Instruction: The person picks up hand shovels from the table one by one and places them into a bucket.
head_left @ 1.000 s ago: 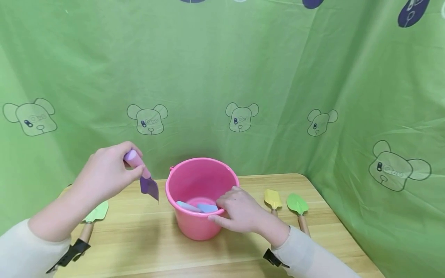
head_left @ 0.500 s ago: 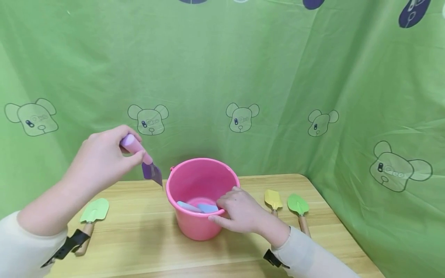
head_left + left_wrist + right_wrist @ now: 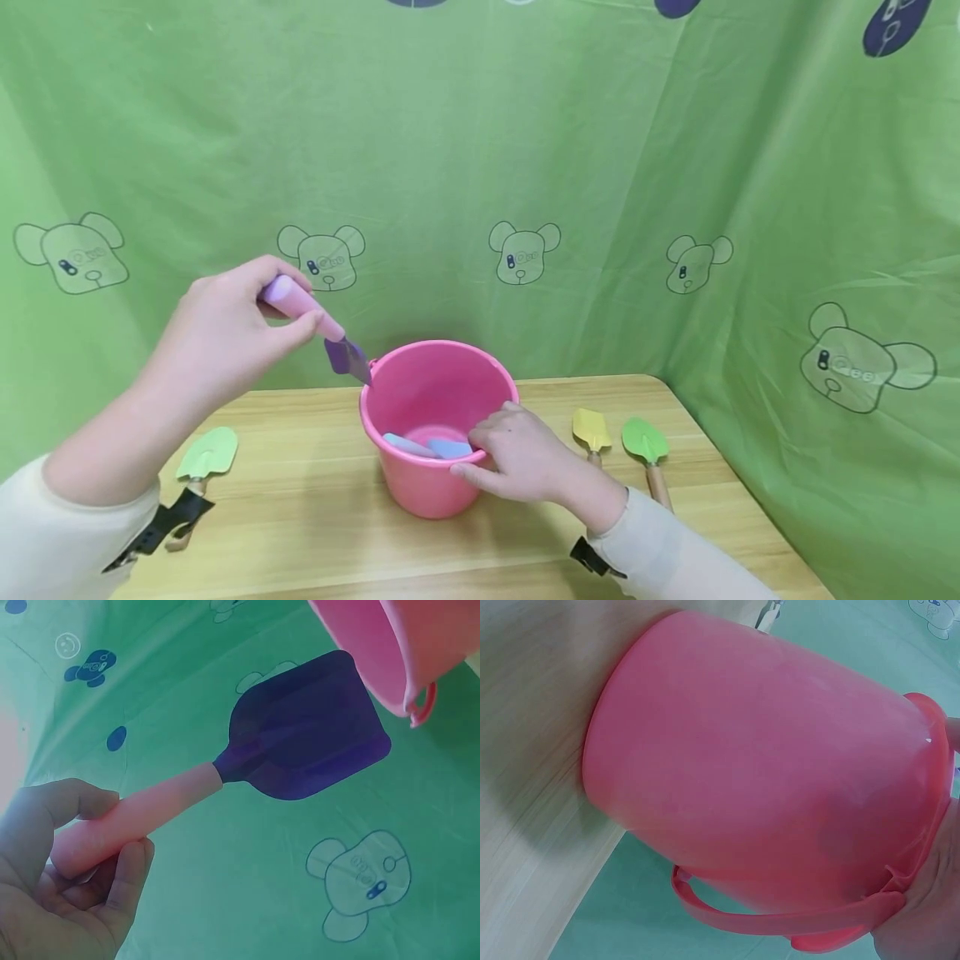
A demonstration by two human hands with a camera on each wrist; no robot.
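Note:
My left hand (image 3: 225, 329) pinches the pink handle of a small shovel (image 3: 347, 357) between thumb and fingers. Its purple blade slants down toward the left rim of a pink bucket (image 3: 427, 492); whether they touch I cannot tell. The left wrist view shows the whole shovel (image 3: 311, 731) with the bucket's mouth behind it. On the bucket's front right rim my right hand (image 3: 525, 454) grips, thumb outside and fingers inside. A light blue shovel (image 3: 448, 449) lies in the bucket, partly hidden by the rim. The bucket's carrying handle (image 3: 780, 922) hangs down in the right wrist view.
A light green shovel (image 3: 210, 452) lies at the left, partly behind my left wrist strap. To the right lie a yellow shovel (image 3: 591, 429) and a green shovel (image 3: 645, 440). Green patterned cloth (image 3: 435, 167) rises behind the wooden table (image 3: 300, 533) and along its right side.
My left hand has risen and moved right with the purple shovel, bringing the blade to the bucket's left rim. The right hand and the bucket have stayed put.

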